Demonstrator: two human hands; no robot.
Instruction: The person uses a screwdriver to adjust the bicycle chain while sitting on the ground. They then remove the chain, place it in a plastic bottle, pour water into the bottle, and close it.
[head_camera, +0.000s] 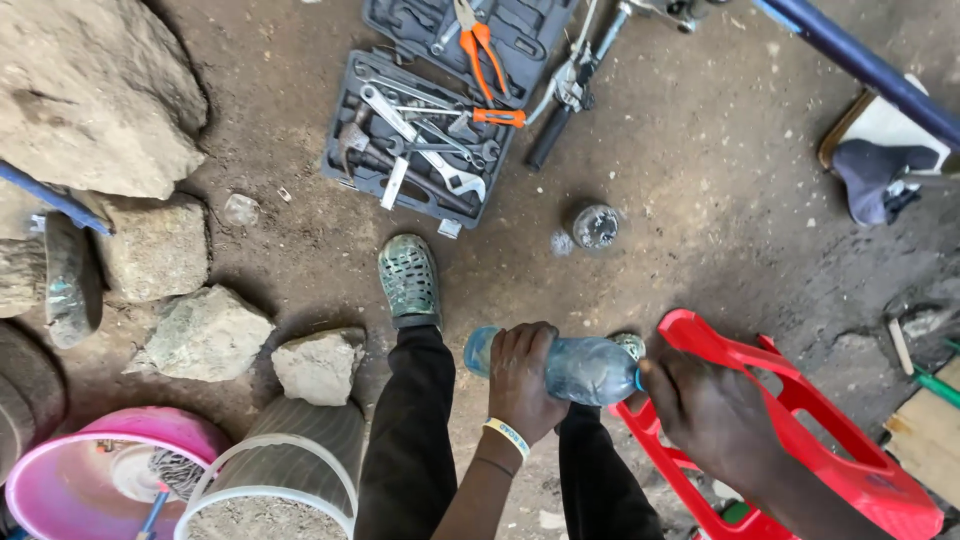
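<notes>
— Bottle (575, 368) first: where does it sit?

— Clear plastic, with a bluish tint, held sideways above the dirt ground (700, 180), between the person's knees. Its long axis runs almost level, base toward the left, neck toward the right.

— Which hand has it?

— The left hand (522, 385) wraps the body near the base end, fingers curled over the top and clenched around it. There is a pale wristband (508, 436) just below that hand.

— And the other?

— The right hand (705, 410) meets the neck end, fingertips closed around what looks like the cap; the cap itself is mostly hidden, so I cannot tell how firmly it is pinched. The two hands lie along the same line, one at each end of the bottle, the left nearer its middle.

— What lies around?

— A red plastic stool (850, 450) under the right forearm, an open tool case (420, 140) with wrenches and orange-handled pliers (480, 45) well ahead, beyond a green clog (408, 278). Rocks (205, 335) lie to the left, and a pink basin (90, 470) and a white bucket (290, 470) stand near the left leg.
</notes>
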